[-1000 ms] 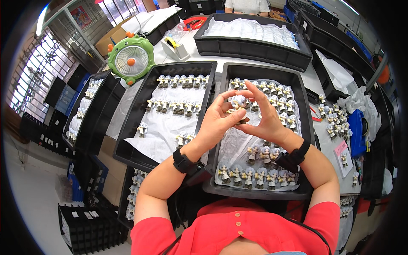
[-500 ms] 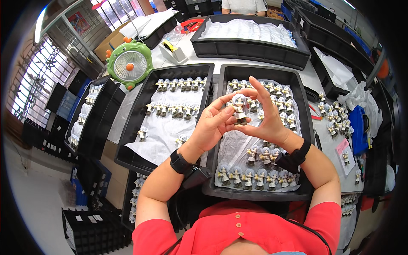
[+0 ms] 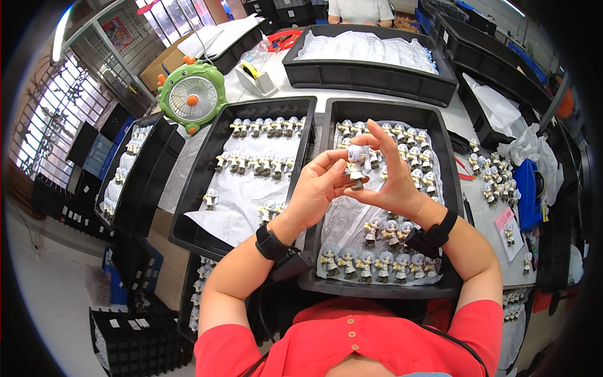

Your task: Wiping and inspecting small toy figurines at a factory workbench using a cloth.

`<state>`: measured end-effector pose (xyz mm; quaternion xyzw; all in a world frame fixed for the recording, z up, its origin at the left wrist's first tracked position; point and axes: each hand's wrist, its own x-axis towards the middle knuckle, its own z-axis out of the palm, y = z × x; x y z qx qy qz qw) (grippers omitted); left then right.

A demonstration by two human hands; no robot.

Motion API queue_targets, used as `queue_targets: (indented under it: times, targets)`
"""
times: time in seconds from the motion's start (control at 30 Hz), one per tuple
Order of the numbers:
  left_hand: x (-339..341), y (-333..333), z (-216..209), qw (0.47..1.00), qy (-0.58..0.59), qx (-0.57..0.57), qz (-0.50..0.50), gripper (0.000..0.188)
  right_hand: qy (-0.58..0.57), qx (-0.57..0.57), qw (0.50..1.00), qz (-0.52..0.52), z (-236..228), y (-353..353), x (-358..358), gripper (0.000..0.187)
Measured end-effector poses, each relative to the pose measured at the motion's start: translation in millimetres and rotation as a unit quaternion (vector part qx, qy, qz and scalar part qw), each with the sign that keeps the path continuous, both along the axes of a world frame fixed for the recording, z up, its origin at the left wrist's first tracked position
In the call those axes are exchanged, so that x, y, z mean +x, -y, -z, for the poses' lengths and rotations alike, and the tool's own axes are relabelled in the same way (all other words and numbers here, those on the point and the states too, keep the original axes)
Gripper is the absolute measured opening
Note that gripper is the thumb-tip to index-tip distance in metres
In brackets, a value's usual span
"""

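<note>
My left hand pinches a small chibi figurine with pale silver hair, a white outfit and dark boots. The figurine stands upright above the right-hand tray, turned partly sideways. Curved around its other side is my right hand, with the thumb by the boots and fingers near the head; part of their contact is hidden. Below, a black tray lined with white tissue bears rows of matching figurines. A second lined tray to the left has more figurines in spaced rows.
A green animal-shaped fan and a tape dispenser stand behind the left tray. Another tissue-filled tray is at the back, with a person beyond. Loose figurines, red-handled pliers and a blue holder lie right.
The figurine has turned between my hands, from facing me to a more sideways view. My hands have shifted only slightly, and the trays stay put.
</note>
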<state>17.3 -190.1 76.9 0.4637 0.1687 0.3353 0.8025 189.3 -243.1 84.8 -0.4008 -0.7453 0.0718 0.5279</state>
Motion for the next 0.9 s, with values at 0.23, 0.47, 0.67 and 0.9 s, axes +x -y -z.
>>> queue_targets:
  times: [0.23, 0.47, 0.67, 0.9]
  targets:
    - [2.8, 3.5, -5.7, 0.995, 0.053, 0.014, 0.078, 0.040, 0.024, 0.016, 1.000, -0.008, -4.5, 1.9, -3.2, 0.104]
    - [1.2, 3.3, -8.4, 0.993, 0.047, 0.018, 0.111, 0.046, 0.039, 0.022, 0.999, -0.025, -2.4, 0.6, -2.8, 0.101]
    - [-1.0, 2.1, -7.9, 0.986, 0.014, 0.154, 0.065, 0.052, 0.027, 0.038, 0.999, 0.016, -0.2, -2.7, -3.7, 0.095]
    - [-3.8, -1.2, -12.2, 0.989, 0.059, 0.070, 0.120, 0.048, 0.073, 0.014, 0.997, 0.002, -0.8, -1.0, -2.7, 0.082]
